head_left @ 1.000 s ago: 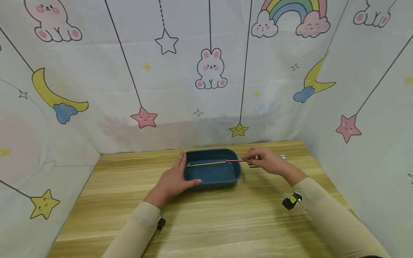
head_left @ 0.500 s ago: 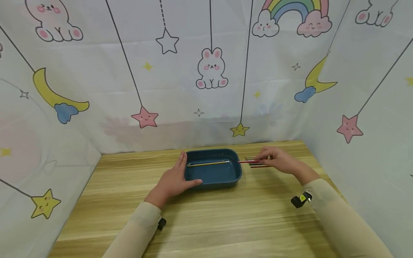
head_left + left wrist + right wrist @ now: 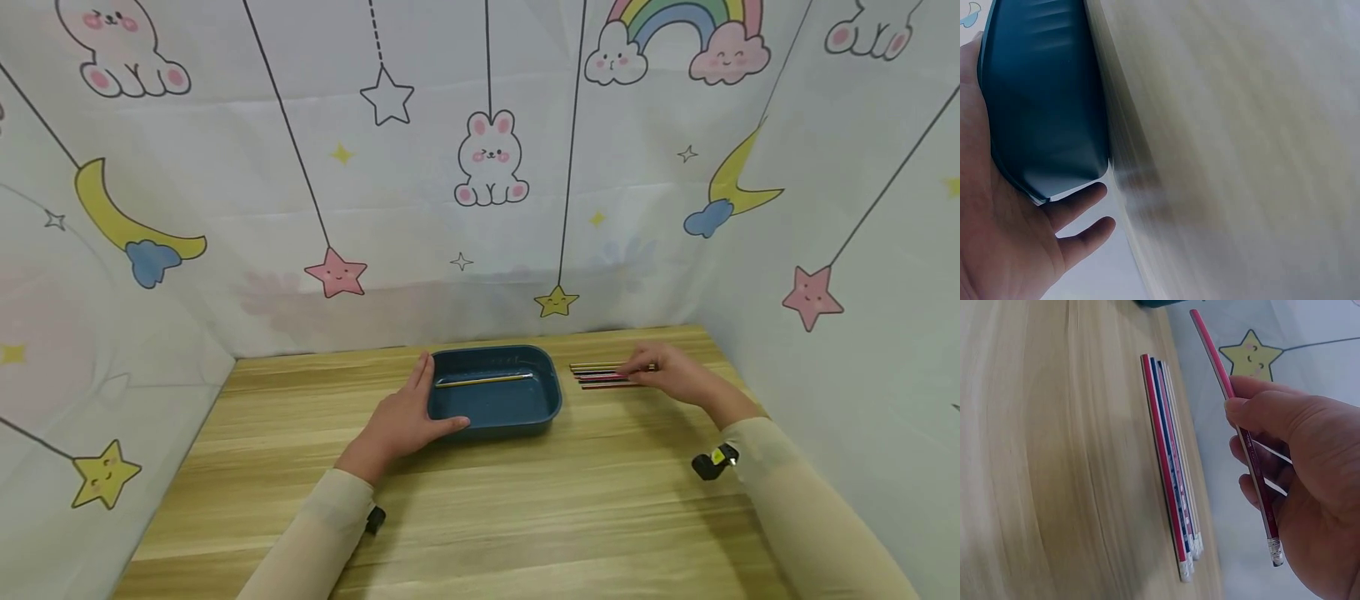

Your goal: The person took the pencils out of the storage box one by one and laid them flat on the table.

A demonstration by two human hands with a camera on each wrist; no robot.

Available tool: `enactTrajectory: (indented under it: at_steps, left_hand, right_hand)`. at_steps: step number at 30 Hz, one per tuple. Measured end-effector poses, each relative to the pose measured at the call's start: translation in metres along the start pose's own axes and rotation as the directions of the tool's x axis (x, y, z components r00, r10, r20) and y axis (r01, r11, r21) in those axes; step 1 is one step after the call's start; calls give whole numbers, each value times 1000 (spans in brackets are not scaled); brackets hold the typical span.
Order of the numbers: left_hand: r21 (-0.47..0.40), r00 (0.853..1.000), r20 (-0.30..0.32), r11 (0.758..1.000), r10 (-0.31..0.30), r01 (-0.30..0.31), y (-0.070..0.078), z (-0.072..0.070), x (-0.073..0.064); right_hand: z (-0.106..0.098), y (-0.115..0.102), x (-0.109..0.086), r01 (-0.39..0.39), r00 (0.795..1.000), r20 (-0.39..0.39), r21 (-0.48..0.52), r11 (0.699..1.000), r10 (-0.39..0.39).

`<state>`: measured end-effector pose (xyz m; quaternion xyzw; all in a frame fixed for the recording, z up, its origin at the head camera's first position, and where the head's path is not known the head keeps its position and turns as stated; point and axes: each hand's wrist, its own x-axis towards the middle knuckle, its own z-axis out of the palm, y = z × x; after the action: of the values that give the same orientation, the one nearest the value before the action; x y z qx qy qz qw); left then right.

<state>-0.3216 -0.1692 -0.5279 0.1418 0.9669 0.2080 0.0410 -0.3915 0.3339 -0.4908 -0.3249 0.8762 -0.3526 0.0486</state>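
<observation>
A dark blue tray (image 3: pixel 495 408) with rounded corners stands near the back of the table, a yellow pencil (image 3: pixel 480 382) lying inside it. My left hand (image 3: pixel 405 421) rests on the tray's left end, fingers extended along the side and thumb at the front rim; the left wrist view shows the palm against the tray (image 3: pixel 1044 100). To the right of the tray, my right hand (image 3: pixel 671 373) pinches a red pencil (image 3: pixel 1211 347) between thumb and index finger, its eraser end toward the palm. It hangs above a row of pencils (image 3: pixel 1172 500) lying side by side on the table.
The wooden table (image 3: pixel 480 517) has its back edge against a white cloth wall (image 3: pixel 412 208) printed with bunnies, stars and moons. Similar cloth stands along the left and right sides. A small black camera (image 3: pixel 712 462) is worn at the right wrist.
My right hand has moved right with the red pencil, drawing it from over the tray's right rim to above the row of pencils. The left hand and tray have stayed in place.
</observation>
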Motion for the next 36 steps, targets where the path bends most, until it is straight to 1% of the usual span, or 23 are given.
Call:
enactTrajectory:
  at_steps: [4, 9, 12, 15, 20, 22, 27, 32, 34, 36]
  left_hand:
    - [2, 1000, -5, 1000, 4, -4, 0, -1, 0]
    - [-2, 1000, -7, 1000, 4, -4, 1, -1, 0]
    - [-1, 1000, -8, 1000, 6, -6, 0, -1, 0]
    - [2, 1000, -8, 1000, 6, -6, 0, -1, 0]
    - [8, 1000, -10, 1000, 6, -6, 0, -1, 0]
    - [6, 1000, -10, 1000, 5, -5, 1, -1, 0]
    - [2, 1000, -4, 1000, 4, -4, 1, -2, 0]
    - [-1, 1000, -1, 1000, 1, -1, 2, -2, 0]
    - [-4, 1000, -1, 1000, 1, -1, 3, -2, -1]
    - [-3, 1000, 0, 1000, 1, -1, 3, -2, -1]
  right_hand:
    - [1, 6, -3, -17, 1000, -13, 18, 1000, 17]
    - [5, 12, -5, -22, 999, -38, -7, 1000, 22]
    - [8, 14, -6, -42, 998, -46, -22, 999, 41]
    - [10, 16, -8, -53, 998, -44, -17, 998, 52]
    - [17, 24, -8, -7, 998, -70, -20, 1000, 5]
    - [20, 27, -8, -10, 997, -78, -27, 1000, 8]
    - [25, 33, -11, -62, 995, -77, -25, 998, 60]
    - [30, 35, -14, -106, 991, -81, 3, 994, 106]
    - [32, 36, -15, -114, 990, -85, 12, 993, 114]
    - [34, 37, -15, -113, 990, -89, 1, 994, 112]
